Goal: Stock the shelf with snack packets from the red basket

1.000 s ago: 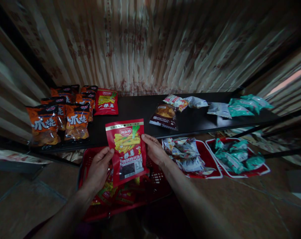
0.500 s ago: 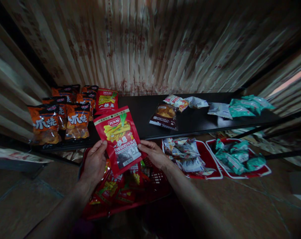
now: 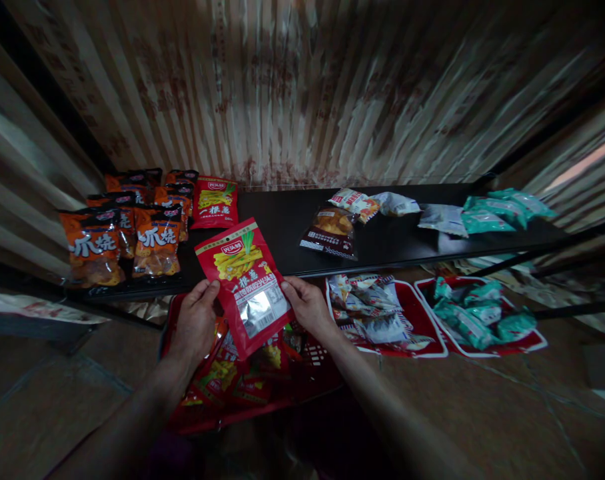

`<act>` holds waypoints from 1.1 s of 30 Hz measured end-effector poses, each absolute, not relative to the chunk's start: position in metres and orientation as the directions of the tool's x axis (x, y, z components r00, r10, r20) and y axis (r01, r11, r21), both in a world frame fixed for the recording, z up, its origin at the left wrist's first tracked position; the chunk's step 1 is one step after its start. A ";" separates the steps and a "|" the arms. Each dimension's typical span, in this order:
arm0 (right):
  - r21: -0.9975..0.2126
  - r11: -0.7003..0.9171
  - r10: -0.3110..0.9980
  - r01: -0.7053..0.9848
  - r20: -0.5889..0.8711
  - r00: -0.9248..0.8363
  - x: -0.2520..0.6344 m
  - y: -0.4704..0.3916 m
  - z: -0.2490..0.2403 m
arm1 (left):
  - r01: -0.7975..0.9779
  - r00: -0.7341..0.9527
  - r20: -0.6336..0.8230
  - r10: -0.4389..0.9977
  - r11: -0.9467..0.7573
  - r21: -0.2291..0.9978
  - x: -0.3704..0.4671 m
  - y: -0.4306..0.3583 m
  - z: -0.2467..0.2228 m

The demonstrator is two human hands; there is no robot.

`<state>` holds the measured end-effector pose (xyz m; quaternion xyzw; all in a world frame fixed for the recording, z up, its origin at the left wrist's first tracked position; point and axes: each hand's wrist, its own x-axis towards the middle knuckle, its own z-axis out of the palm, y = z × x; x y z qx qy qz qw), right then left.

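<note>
A red snack bag (image 3: 245, 287) with yellow sticks printed on it is held between both hands, its front facing up and its top tilted left. My left hand (image 3: 196, 320) pinches its left edge, and my right hand (image 3: 310, 308) grips the right edge. Behind it, a similar red bag (image 3: 215, 202) stands on the black shelf (image 3: 277, 230), beside several orange bags (image 3: 156, 241). Below the held bag, a red basket (image 3: 222, 421) contains several more red bags (image 3: 220, 373).
On the shelf's right half lie a brown bag (image 3: 330, 233), white bags (image 3: 442, 219) and teal bags (image 3: 487, 215). Two red baskets stand below, one with white bags (image 3: 377, 310), the other with teal bags (image 3: 475, 317). Corrugated sheeting (image 3: 302, 100) rises behind.
The held red bag has shifted slightly down and right with both hands, and its silvery panel now catches bright light.
</note>
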<state>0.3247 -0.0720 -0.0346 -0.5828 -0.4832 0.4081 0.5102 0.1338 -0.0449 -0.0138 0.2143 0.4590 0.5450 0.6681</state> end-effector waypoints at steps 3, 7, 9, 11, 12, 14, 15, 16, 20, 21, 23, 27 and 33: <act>-0.967 0.031 0.975 0.251 0.085 0.206 0.325 -0.075 -0.033 | -0.502 -0.023 -0.377 0.926 0.315 0.805 0.133 -0.044 -0.018; -0.982 -0.002 0.973 0.190 0.041 0.225 0.324 -0.074 -0.033 | -0.519 -0.043 -0.384 0.922 0.308 0.797 0.135 -0.045 -0.018; -0.994 -0.023 0.969 0.107 0.004 0.246 0.324 -0.073 -0.035 | -0.540 -0.051 -0.393 0.918 0.306 0.784 0.137 -0.045 -0.017; -0.998 -0.022 0.963 0.052 -0.007 0.269 0.325 -0.072 -0.037 | -0.543 -0.053 -0.388 0.920 0.299 0.784 0.138 -0.046 -0.015; -0.999 -0.015 0.960 0.049 -0.001 0.281 0.325 -0.072 -0.037 | -0.543 -0.050 -0.382 0.923 0.296 0.786 0.139 -0.046 -0.015; -0.997 0.004 0.953 0.078 0.028 0.301 0.326 -0.072 -0.038 | -0.545 -0.037 -0.380 0.924 0.300 0.783 0.140 -0.048 -0.013; -0.995 0.013 0.950 0.098 0.043 0.310 0.326 -0.072 -0.038 | -0.545 -0.018 -0.382 0.924 0.311 0.779 0.140 -0.049 -0.011; -0.993 0.020 0.945 0.115 0.057 0.321 0.327 -0.073 -0.037 | -0.540 0.011 -0.384 0.923 0.329 0.775 0.140 -0.051 -0.010; -0.988 0.035 0.922 0.149 0.089 0.376 0.329 -0.073 -0.036 | -0.458 0.233 -0.369 0.900 0.436 0.775 0.141 -0.060 -0.005; -0.987 0.030 0.918 0.160 0.091 0.387 0.329 -0.073 -0.037 | -0.429 0.280 -0.364 0.888 0.455 0.781 0.141 -0.062 -0.004; -0.982 0.015 0.913 0.187 0.090 0.399 0.330 -0.072 -0.038 | -0.386 0.341 -0.356 0.870 0.475 0.791 0.141 -0.065 -0.005; -0.976 0.003 0.913 0.219 0.092 0.397 0.331 -0.071 -0.039 | -0.358 0.356 -0.338 0.871 0.461 0.812 0.141 -0.066 -0.014; -0.934 0.016 0.934 0.358 0.142 0.329 0.334 -0.069 -0.043 | -0.218 0.300 -0.250 0.920 0.322 0.921 0.141 -0.068 -0.020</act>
